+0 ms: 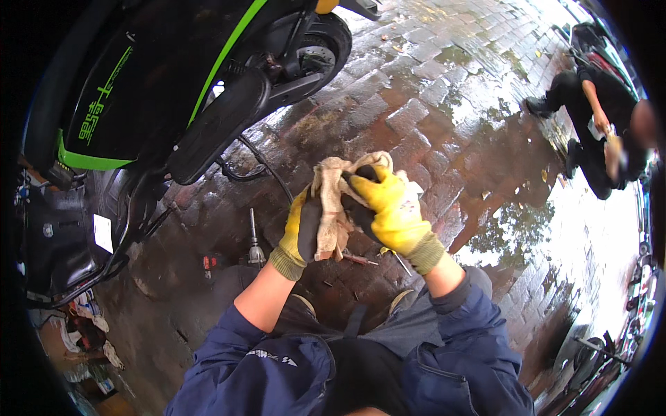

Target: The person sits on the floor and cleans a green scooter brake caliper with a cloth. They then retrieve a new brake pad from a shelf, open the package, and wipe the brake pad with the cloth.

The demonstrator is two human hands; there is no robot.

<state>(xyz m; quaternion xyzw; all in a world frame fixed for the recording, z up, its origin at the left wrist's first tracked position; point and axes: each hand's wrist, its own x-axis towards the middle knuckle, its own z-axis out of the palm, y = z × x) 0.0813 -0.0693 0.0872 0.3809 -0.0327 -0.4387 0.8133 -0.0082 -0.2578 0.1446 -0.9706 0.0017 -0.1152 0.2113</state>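
My left hand point(302, 232) and my right hand point(388, 211), both in yellow gloves with dark palms, grip a stained beige cloth point(327, 208) bunched up above my lap. The fingers of my right hand are curled over its upper part. On the wet pavers below lie a long metal tool point(254, 236) to the left, a small red object point(209, 265) and, partly hidden under the cloth and my hands, a red-handled tool point(357, 258) and another slim tool point(397, 258).
A black scooter with green trim point(159, 83) fills the upper left, a dark hose or bar point(270, 170) beside it. Rags and boxes point(87, 326) lie at lower left. Another person point(590, 139) in dark clothes crouches at right holding something pale, near more vehicles along the right rim.
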